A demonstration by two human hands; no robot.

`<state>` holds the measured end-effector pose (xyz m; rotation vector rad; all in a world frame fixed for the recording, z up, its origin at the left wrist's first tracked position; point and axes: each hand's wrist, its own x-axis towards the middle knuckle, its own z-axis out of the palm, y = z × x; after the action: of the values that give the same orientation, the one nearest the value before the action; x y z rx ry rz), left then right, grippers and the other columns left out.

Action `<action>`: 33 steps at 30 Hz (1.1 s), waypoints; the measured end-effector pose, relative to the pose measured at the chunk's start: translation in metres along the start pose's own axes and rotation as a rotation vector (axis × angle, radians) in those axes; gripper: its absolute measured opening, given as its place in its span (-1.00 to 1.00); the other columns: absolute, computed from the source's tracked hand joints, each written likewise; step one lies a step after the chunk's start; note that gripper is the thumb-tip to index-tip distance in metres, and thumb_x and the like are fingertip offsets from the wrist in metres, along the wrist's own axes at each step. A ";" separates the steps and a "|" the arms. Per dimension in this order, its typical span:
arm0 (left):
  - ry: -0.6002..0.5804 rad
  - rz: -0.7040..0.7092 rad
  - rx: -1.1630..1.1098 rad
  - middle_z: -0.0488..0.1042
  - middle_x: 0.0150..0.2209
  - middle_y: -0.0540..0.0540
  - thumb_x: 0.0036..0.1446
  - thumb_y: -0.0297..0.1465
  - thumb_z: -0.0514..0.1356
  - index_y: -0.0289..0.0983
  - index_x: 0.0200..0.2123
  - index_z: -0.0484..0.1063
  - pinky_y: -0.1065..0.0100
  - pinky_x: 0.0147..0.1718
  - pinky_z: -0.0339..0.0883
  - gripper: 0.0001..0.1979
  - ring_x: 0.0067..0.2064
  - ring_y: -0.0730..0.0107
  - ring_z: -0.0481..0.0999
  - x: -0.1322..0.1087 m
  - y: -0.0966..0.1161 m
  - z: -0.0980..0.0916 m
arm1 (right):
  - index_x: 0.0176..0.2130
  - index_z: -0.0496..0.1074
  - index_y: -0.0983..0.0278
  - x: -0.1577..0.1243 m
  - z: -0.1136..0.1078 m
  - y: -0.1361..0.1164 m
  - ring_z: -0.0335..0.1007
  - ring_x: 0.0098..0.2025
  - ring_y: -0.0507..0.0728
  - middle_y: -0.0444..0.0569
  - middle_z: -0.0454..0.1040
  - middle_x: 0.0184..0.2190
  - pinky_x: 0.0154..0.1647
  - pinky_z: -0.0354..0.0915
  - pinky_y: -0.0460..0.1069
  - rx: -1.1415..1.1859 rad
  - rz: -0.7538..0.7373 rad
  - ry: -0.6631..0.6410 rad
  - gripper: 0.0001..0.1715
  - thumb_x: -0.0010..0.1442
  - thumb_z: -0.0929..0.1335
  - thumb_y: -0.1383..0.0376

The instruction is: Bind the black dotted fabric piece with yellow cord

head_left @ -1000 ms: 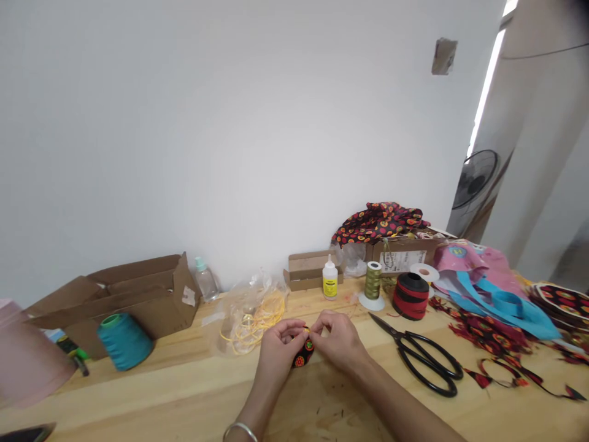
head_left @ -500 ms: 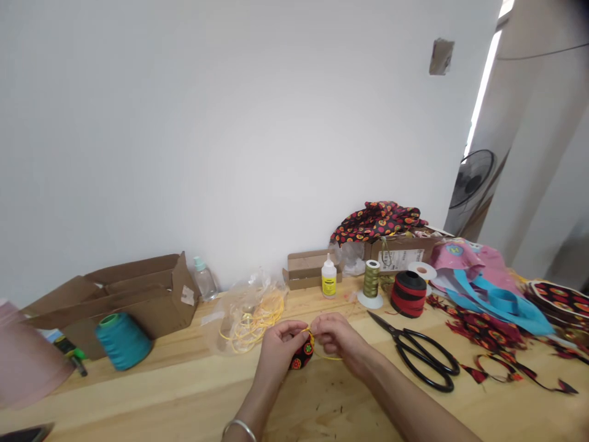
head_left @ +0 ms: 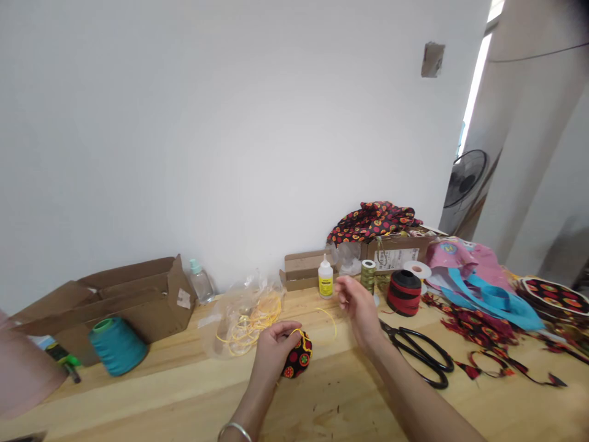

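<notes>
My left hand (head_left: 272,353) is closed, thumb and fingers pinching the upper edge of a small round black fabric pouch (head_left: 298,363) with red, orange and green flower motifs. Yellow cord (head_left: 304,341) runs across the pouch front, and a loose length of it arcs over the table on the right. My right hand (head_left: 359,307) is raised just right of a white glue bottle (head_left: 326,283) with a yellow label. Its fingers are loosely bent and apart, with nothing visible in them. The bottle looks untouched.
Black-handled scissors (head_left: 421,353) lie beside my right forearm. Behind are a green thread spool (head_left: 367,277) and a red-and-black spool (head_left: 404,293). On the left are tangled yellow cord (head_left: 267,313) in plastic, a teal thread cone (head_left: 118,347) and a cardboard box (head_left: 184,276). Fabric scraps (head_left: 478,322) lie right.
My right hand has left the pouch and moved up and right, towards the glue bottle. A length of yellow cord now curves loose. My left hand still holds the pouch, which shows more fully.
</notes>
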<state>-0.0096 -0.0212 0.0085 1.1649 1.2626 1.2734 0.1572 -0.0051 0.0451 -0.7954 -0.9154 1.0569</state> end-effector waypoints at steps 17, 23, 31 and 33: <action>-0.029 0.018 -0.070 0.48 -0.59 -0.08 -0.35 -0.42 0.25 -0.37 -0.58 0.43 0.50 -0.55 0.24 -0.85 -0.54 0.45 0.42 0.001 0.001 0.001 | -0.40 0.44 0.28 -0.018 0.008 0.047 0.24 -0.55 -0.02 -0.14 0.40 -0.58 -0.57 0.13 -0.16 -0.749 -0.107 -0.511 -0.81 -0.06 0.27 0.31; 0.001 -0.072 -0.027 0.35 -0.77 0.05 -0.36 -0.40 0.26 -0.35 -0.62 0.41 0.57 -0.74 0.06 -0.85 -0.72 0.58 0.29 -0.001 0.003 0.001 | -0.43 0.46 0.28 -0.015 0.003 0.048 0.30 -0.46 0.04 -0.08 0.45 -0.51 -0.48 0.18 -0.11 -0.739 -0.113 -0.477 -0.80 -0.04 0.26 0.28; -0.082 -0.125 -0.097 0.47 -0.63 -0.07 -0.32 -0.33 0.26 -0.39 -0.48 0.45 0.51 -0.63 0.20 -0.73 -0.59 0.47 0.40 -0.004 0.003 0.003 | -0.54 0.39 0.36 -0.011 0.009 0.052 0.28 -0.53 0.02 -0.09 0.42 -0.59 -0.46 0.19 -0.09 -0.360 0.146 -0.317 -0.83 -0.17 0.33 0.27; -0.081 -0.137 -0.085 0.45 -0.67 -0.05 -0.30 -0.33 0.26 -0.39 -0.48 0.45 0.53 -0.64 0.18 -0.74 -0.60 0.49 0.39 -0.005 0.005 0.004 | -0.56 0.37 0.36 -0.011 0.009 0.049 0.26 -0.54 0.01 -0.12 0.39 -0.61 -0.46 0.18 -0.09 -0.301 0.190 -0.269 -0.82 -0.20 0.35 0.25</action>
<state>-0.0054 -0.0259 0.0137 1.0411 1.1966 1.1563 0.1283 -0.0003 0.0030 -1.0206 -1.2666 1.2288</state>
